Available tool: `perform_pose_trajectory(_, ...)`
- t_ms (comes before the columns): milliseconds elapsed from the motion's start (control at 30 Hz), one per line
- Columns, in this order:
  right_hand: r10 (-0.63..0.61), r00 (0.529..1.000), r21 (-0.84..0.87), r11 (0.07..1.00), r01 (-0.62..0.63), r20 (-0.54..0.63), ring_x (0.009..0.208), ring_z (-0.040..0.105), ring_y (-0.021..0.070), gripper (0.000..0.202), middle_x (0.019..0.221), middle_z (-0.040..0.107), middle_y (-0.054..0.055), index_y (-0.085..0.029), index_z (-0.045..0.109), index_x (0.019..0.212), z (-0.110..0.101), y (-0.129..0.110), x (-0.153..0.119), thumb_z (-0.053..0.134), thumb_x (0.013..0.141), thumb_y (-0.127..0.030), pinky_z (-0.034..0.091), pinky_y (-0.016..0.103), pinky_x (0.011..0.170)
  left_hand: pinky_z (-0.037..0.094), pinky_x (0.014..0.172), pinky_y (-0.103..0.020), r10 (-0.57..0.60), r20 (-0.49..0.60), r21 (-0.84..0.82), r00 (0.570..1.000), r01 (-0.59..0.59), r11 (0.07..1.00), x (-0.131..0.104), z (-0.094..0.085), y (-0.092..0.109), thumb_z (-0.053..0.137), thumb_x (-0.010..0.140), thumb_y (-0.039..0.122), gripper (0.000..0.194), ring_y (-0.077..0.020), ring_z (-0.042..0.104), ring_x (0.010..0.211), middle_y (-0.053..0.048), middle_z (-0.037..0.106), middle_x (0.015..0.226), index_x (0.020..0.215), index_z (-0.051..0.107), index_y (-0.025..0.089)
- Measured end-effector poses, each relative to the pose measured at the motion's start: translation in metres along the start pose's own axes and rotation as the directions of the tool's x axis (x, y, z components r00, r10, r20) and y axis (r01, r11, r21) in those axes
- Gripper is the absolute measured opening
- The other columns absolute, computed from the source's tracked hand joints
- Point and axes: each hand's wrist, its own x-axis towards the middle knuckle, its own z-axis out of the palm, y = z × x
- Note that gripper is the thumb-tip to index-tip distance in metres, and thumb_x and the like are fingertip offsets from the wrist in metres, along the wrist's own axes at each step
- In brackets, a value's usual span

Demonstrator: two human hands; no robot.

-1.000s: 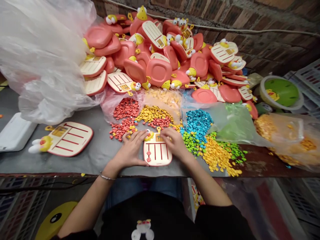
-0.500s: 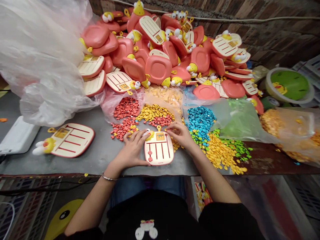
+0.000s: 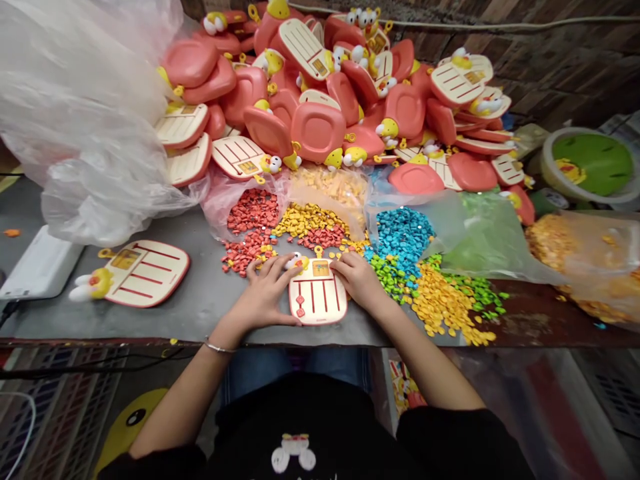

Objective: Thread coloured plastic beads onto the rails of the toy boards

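Note:
A cream slotted toy board (image 3: 327,308) with a red rim and a yellow duck head lies on the table before me. Two small red pieces (image 3: 300,306) sit in its leftmost slot. My left hand (image 3: 265,290) grips the board's left side, thumb at the lower corner and fingers by the duck head. At the upper right corner, my right hand (image 3: 361,280) has its fingertips pinched together over the top slot; whatever is between them is hidden. Beyond the board lie loose red pieces (image 3: 253,213) and yellow pieces (image 3: 305,221).
Another slotted board (image 3: 153,275) lies to the left, beside a white box (image 3: 43,267). Boards are heaped (image 3: 320,130) at the back. Blue pieces (image 3: 404,233), green pieces (image 3: 393,279) and orange-yellow pieces (image 3: 445,300) spread to the right. Plastic bags (image 3: 90,127) stand at the left.
My right hand has moved slightly down and closer onto the board's upper right corner, its fingers now covering the slot end there. My left hand keeps its hold.

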Motion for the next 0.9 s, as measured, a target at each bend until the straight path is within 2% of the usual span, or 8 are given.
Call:
perform_pose_trajectory(100,-0.052,0.999,0.071,0.996,0.051,0.017,0.079,0.052,0.0209,0.024,0.082,0.060,0.008,-0.019,0.070,0.091,-0.004,-0.004,-0.010,0.047,0.098,-0.024,0.045,0.033,0.071,0.011,0.108,-0.056,-0.014,-0.003,-0.004,1.000,0.014,1.000,0.000,-0.001,0.001,0.071,0.058,0.078,0.105,-0.0413,0.029,0.136,-0.015,0.030,0.156,0.146,0.041,0.028)
perform_pose_trajectory(200,-0.035,0.999,0.141,0.989,0.037,-0.018,0.079,0.055,0.0206,0.023,0.081,0.062,0.008,-0.019,0.070,0.095,0.000,-0.010,-0.013,0.048,0.098,-0.023,0.046,0.033,0.070,0.013,0.108,-0.056,0.001,0.007,-0.022,1.000,-0.001,1.000,0.001,-0.003,0.001,0.072,0.058,0.076,0.105,-0.0413,0.028,0.137,-0.014,0.030,0.156,0.146,0.040,0.028)
perform_pose_trajectory(467,-0.073,0.997,0.267,0.961,0.071,0.000,0.087,0.064,0.0210,0.019,0.094,0.072,0.009,-0.018,0.069,0.106,0.033,-0.043,0.019,0.053,0.095,-0.021,0.050,0.035,0.080,0.011,0.109,-0.051,0.036,0.020,-0.035,0.999,-0.036,0.999,0.002,-0.002,0.001,0.070,0.059,0.077,0.114,-0.0392,0.028,0.139,-0.015,0.030,0.157,0.152,0.029,0.025)
perform_pose_trajectory(600,-0.142,0.979,0.493,0.868,0.053,0.144,0.081,0.067,0.0176,0.016,0.093,0.074,0.006,-0.019,0.069,0.103,0.019,-0.043,0.021,0.064,0.089,-0.024,0.051,0.030,0.075,0.011,0.108,-0.052,0.031,0.004,-0.038,0.999,-0.031,0.999,0.002,-0.003,0.000,0.072,0.058,0.076,0.117,-0.0390,0.030,0.137,-0.016,0.032,0.155,0.152,0.026,0.025)
perform_pose_trajectory(667,-0.068,0.988,0.542,0.840,-0.020,0.141,0.078,0.067,0.0169,0.014,0.090,0.074,0.004,-0.020,0.070,0.098,0.009,-0.033,0.020,0.064,0.089,-0.028,0.051,0.029,0.073,0.013,0.107,-0.052,0.026,0.005,-0.052,1.000,-0.026,0.998,0.001,-0.004,0.000,0.073,0.057,0.075,0.116,-0.0400,0.031,0.135,-0.015,0.033,0.155,0.152,0.028,0.026)
perform_pose_trajectory(733,0.113,0.993,0.478,0.871,-0.110,0.023,0.079,0.066,0.0178,0.013,0.088,0.072,0.004,-0.020,0.069,0.094,0.003,-0.019,0.022,0.059,0.091,-0.026,0.050,0.030,0.073,0.015,0.107,-0.052,0.023,0.009,-0.069,1.000,-0.023,0.997,0.001,-0.004,-0.001,0.075,0.057,0.074,0.115,-0.0407,0.030,0.134,-0.015,0.032,0.155,0.152,0.029,0.027)
perform_pose_trajectory(800,0.218,0.973,0.357,0.917,-0.177,-0.078,0.083,0.064,0.0193,0.010,0.090,0.071,0.006,-0.018,0.068,0.093,0.002,-0.005,0.029,0.059,0.090,-0.023,0.049,0.031,0.076,0.016,0.107,-0.052,0.021,0.006,-0.080,1.000,-0.020,0.997,0.000,-0.004,-0.001,0.076,0.056,0.073,0.115,-0.0407,0.030,0.134,-0.015,0.032,0.154,0.151,0.030,0.029)
perform_pose_trajectory(900,0.177,0.984,0.146,0.973,-0.176,0.002,0.088,0.061,0.0206,0.005,0.091,0.069,0.007,-0.017,0.067,0.090,0.008,0.010,0.043,0.063,0.086,-0.017,0.047,0.032,0.079,0.015,0.107,-0.053,0.018,-0.011,-0.084,1.000,-0.019,0.996,-0.001,-0.003,-0.002,0.076,0.054,0.074,0.116,-0.0406,0.029,0.133,-0.015,0.033,0.153,0.151,0.030,0.028)
